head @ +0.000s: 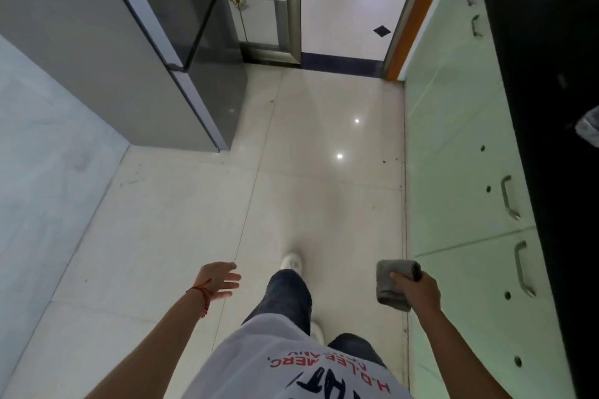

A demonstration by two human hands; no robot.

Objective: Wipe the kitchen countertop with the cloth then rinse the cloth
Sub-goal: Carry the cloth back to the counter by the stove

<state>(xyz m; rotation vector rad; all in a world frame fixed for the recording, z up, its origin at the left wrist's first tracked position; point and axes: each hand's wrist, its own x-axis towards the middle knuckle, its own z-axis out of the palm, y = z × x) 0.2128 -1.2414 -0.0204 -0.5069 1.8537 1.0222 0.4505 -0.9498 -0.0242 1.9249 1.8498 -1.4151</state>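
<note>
Head view looks down a narrow kitchen aisle, with a grey fridge [136,52] on the left and pale green cabinets [460,139] on the right under a dark countertop [547,107]. The right hand [418,288] is closed around a folded grey cloth [393,282], carried low in front of the body near the cabinet fronts, clear of the counter. The left hand [220,280] hangs empty with its fingers spread, well apart from the right.

The person seems to be walking toward the work spot, so wiping looks not yet begun. To do it well, turn to face the counter, lay the cloth flat under the palm instead of bunched, and sweep in overlapping passes from the far edge toward the near one. An object shows on the counter at far right; what it is I cannot tell. The free hand could lift it aside.
</note>
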